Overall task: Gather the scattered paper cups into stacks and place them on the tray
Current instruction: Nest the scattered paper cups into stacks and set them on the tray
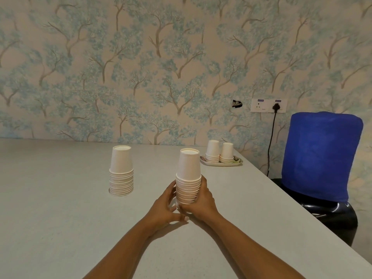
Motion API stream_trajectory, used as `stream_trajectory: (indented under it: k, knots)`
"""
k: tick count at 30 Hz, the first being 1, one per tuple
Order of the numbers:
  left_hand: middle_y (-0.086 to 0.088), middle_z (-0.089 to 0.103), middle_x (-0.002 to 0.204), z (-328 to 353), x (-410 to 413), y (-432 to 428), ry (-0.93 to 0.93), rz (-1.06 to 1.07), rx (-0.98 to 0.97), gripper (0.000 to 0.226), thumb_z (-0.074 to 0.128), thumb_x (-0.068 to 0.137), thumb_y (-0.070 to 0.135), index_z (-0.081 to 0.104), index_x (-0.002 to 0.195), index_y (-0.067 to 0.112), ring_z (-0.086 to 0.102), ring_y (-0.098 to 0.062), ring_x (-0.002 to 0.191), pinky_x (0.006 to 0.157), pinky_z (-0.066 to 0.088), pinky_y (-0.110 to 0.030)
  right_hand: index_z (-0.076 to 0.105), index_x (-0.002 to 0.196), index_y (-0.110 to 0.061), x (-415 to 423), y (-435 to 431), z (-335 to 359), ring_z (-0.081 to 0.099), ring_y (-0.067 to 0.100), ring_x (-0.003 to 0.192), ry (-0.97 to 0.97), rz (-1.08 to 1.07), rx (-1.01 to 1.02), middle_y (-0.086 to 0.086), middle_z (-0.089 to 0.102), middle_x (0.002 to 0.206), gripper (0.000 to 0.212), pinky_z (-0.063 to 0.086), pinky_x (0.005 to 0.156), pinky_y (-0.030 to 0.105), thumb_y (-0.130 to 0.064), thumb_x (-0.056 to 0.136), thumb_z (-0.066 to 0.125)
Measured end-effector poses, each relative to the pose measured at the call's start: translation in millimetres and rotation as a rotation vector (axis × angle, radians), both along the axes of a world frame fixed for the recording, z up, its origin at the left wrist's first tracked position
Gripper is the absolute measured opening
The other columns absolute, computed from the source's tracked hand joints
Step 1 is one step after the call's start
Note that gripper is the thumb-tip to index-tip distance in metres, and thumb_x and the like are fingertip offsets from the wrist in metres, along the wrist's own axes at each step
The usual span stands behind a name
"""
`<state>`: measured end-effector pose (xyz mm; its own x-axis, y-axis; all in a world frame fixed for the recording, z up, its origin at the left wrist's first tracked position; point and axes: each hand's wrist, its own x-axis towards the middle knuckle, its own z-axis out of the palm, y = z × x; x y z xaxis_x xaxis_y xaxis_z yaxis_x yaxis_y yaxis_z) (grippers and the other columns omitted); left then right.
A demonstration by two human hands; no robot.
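Observation:
A stack of upside-down white paper cups [188, 174] stands at the middle of the pale table [60, 218]. My left hand [164, 206] cups its lower left side and my right hand [202, 200] wraps its lower right side. A second, similar cup stack [121, 172] stands free to the left, untouched. At the far right corner of the table a small tray [239, 162] carries two shorter cup stacks [213, 151], [227, 152] side by side.
The table's right edge runs diagonally from the tray toward me. Beyond it stands a water dispenser under a blue cover [320, 156]. A black cable [270, 141] hangs from a wall socket [268, 105]. The patterned wall closes the far side.

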<state>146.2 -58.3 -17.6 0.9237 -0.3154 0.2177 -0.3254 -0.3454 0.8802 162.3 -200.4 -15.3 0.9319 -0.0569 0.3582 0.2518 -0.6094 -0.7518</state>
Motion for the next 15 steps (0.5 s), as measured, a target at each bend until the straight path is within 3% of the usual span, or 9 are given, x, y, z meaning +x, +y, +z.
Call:
stream_trajectory:
  k: [9,12,15]
  knots:
    - [0.0,0.024,0.153,-5,32,-75,-0.059,0.202,0.123,0.085,0.067,0.078,0.041,0.016,0.144,0.025,0.031,-0.021,0.138,0.107,0.034,-0.033,0.01,0.143,-0.022,44,-70,11,0.044,0.028,0.128,0.053,-0.093,0.122,0.006,0.042,0.141,0.112,0.042,0.104,0.041,-0.033,0.059,0.085]
    - [0.001,0.024,0.153,-7,50,-92,-0.074,0.231,0.318,0.083,0.059,0.08,0.052,0.016,0.145,0.024,0.029,-0.019,0.138,0.109,0.031,-0.035,0.011,0.143,-0.022,67,-93,21,0.046,0.03,0.126,0.037,-0.111,0.124,0.007,0.046,0.137,0.114,0.041,0.103,0.047,-0.03,0.057,0.086]
    - [0.001,0.021,0.154,-10,69,-103,-0.133,0.243,0.588,0.076,0.045,0.085,0.059,0.016,0.145,0.022,0.018,-0.019,0.142,0.115,0.017,-0.038,0.01,0.143,-0.02,91,-113,32,0.044,0.033,0.126,0.01,-0.119,0.13,0.009,0.045,0.138,0.117,0.039,0.104,0.047,-0.027,0.056,0.088]
